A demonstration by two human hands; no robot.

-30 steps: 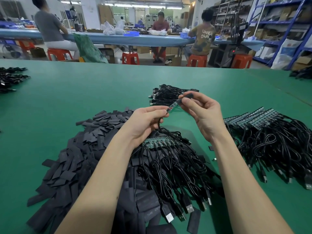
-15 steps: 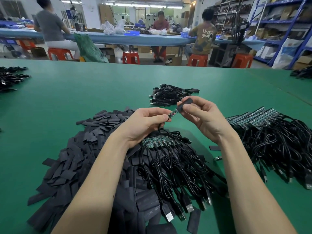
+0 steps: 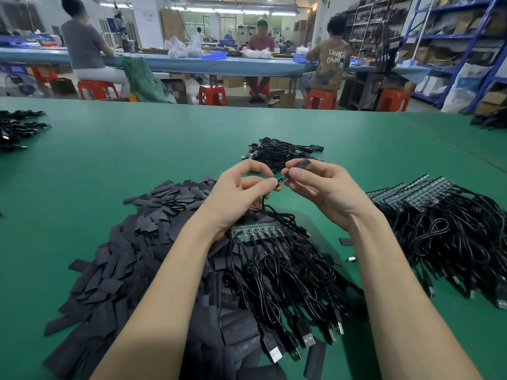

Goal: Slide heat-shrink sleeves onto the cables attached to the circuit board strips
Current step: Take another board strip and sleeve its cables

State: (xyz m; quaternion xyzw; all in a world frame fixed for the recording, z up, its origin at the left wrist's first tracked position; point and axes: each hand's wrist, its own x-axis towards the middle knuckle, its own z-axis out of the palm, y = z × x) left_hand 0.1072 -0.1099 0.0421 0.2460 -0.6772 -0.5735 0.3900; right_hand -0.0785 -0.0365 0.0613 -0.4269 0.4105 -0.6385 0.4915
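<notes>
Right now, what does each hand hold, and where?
Left hand pinches the small circuit board at its cable end; right hand pinches the heat-shrink sleeve near its lower end.

This is a factory assembly floor. Beyond the green worktable (image 3: 109,149), three workers (image 3: 85,48) sit on orange stools (image 3: 212,95) at a long blue bench (image 3: 192,65); to its right, blue storage racks (image 3: 450,37) hold cartons. Cable bundles (image 3: 452,237) lie piled on the green worktable.
</notes>
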